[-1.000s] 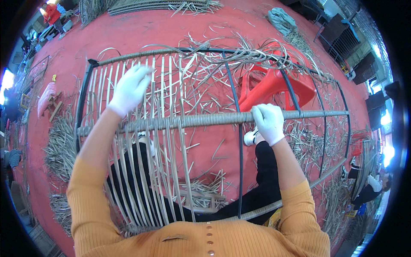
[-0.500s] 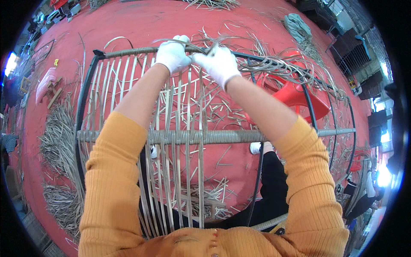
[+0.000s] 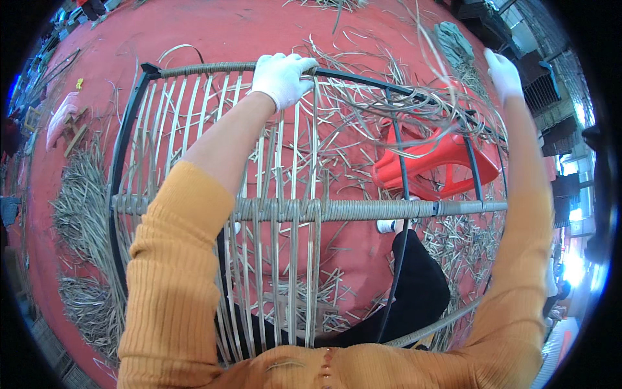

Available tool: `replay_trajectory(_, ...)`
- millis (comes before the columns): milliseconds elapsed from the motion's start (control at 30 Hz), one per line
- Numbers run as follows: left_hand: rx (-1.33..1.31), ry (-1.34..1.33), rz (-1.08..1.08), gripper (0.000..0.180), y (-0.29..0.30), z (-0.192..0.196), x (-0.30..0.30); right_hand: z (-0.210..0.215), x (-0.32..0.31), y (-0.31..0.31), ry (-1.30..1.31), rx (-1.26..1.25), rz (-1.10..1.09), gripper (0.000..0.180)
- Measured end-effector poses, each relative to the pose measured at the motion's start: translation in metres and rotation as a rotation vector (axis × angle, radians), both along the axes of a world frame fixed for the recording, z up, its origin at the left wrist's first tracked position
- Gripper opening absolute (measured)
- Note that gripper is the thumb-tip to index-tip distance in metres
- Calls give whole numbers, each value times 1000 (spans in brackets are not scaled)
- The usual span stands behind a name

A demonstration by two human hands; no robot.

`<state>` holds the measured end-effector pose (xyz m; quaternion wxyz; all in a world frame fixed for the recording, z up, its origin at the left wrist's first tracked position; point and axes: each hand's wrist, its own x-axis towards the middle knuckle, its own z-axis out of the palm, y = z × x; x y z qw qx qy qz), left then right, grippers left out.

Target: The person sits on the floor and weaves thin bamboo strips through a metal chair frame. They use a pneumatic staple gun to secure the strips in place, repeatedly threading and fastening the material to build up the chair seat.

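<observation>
A dark metal frame (image 3: 121,149) stands before me, strung with flat grey-beige wicker strands (image 3: 278,240) over its left part. Strands are wound round its middle bar (image 3: 369,208) and the left stretch of its far rail (image 3: 207,67). My left hand (image 3: 280,79), in a white glove, is closed over the far rail where the winding ends. My right hand (image 3: 504,76), also gloved, is raised out at the far right, away from the frame. Its fingers look closed, but what they hold cannot be made out. Loose strands (image 3: 427,48) arc through the air between the hands.
Under the frame's right side lies a red plastic stool (image 3: 440,165). A tangle of strands (image 3: 414,104) hangs over the far rail on the right. Bundles of strands (image 3: 87,207) lie at left, with cut scraps across the red floor (image 3: 214,32). My dark-clothed leg (image 3: 418,279) is below the frame.
My right hand has swung from the far rail out to the far right. My left hand has shifted slightly right along the rail. Loose strands have swept upward.
</observation>
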<state>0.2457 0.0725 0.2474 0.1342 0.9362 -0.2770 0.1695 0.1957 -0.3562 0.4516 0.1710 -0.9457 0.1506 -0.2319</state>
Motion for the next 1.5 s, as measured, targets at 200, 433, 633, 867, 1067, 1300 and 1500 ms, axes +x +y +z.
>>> replay_trajectory(200, 2, 18, 35, 31, -6, 2, -1, -78, -307, 166, -25, 487, 909, 44)
replay_trajectory(433, -128, 188, 139, 43, -17, 14, 3, -253, -313, 146, 529, 907, 129, 19)
replay_trajectory(633, -78, 618, 295, 40, -29, 31, 36, -276, -132, 193, 371, 703, 863, 34)
replay_trajectory(867, -86, 809, -3, 44, -21, 30, 78, -313, 47, 238, -402, 341, 675, 54)
replay_trajectory(1067, -46, 618, 70, 43, -20, 19, 67, -295, 47, 254, -162, 667, 689, 29)
replay_trajectory(1300, -250, 381, -228, 41, 3, 3, 28, -259, -15, 257, 148, 1630, 644, 22)
replay_trajectory(1500, -481, 239, -250, 24, -19, 6, 25, -240, -35, 261, 73, 1829, 611, 23)
